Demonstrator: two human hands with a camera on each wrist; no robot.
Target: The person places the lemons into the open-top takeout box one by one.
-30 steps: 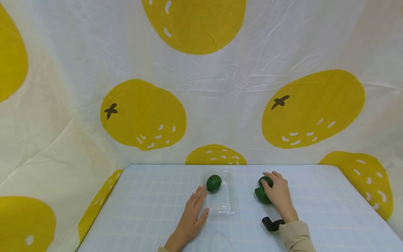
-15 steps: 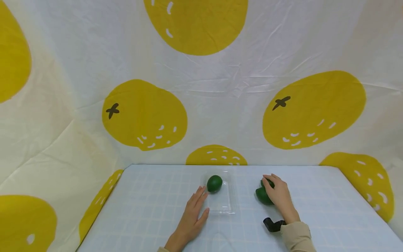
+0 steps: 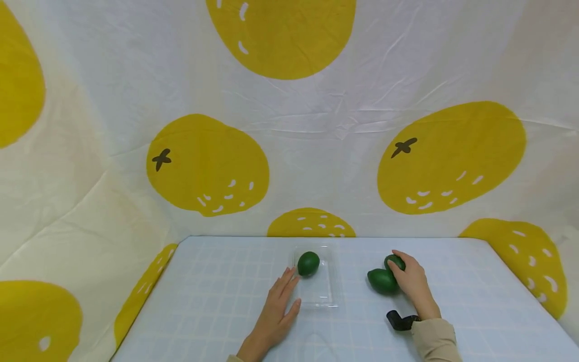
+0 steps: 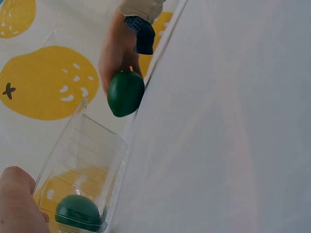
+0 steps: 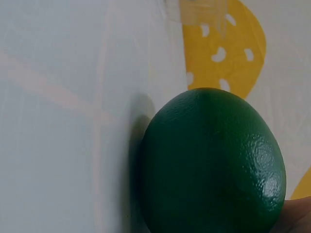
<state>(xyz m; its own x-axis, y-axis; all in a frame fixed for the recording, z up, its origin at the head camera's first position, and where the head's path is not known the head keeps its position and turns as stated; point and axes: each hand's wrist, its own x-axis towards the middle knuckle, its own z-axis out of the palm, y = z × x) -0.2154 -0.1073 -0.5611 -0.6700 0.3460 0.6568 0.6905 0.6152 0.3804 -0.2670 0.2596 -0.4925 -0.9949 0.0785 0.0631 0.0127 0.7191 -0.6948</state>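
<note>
Left hand [image 3: 277, 307]: flat on the table, fingers straight and spread a little; fingertips just beside the left edge of the clear plastic tray [image 3: 326, 296], contact hard to tell; nothing held
Right hand [image 3: 412, 282]: curled round the farther of two green avocados on the right; fingers over its top, thumb toward the nearer one
Held avocado [image 3: 395, 262]: dark green, on the table surface under the right hand; touching or just beside its neighbour
Second avocado [image 3: 382, 281]: dark green, lying on the table to the left of the right hand; free of the fingers as far as seen; filling the right wrist view with pebbled skin
Tray avocado [image 3: 308, 263]: rounder, dark green; in the far end of the clear plastic tray, near the left fingertips; well apart from the other two
Clear plastic tray: shallow, see-through, between the two hands; standing on the table
Wrist strap [image 3: 400, 320]: black, at the right wrist beside a beige sleeve [image 3: 433, 342]
Table [image 3: 217, 296]: pale blue cloth with a white grid
Backdrop [image 3: 289, 125]: white cloth printed with large yellow citrus fruits; wrinkled
</note>
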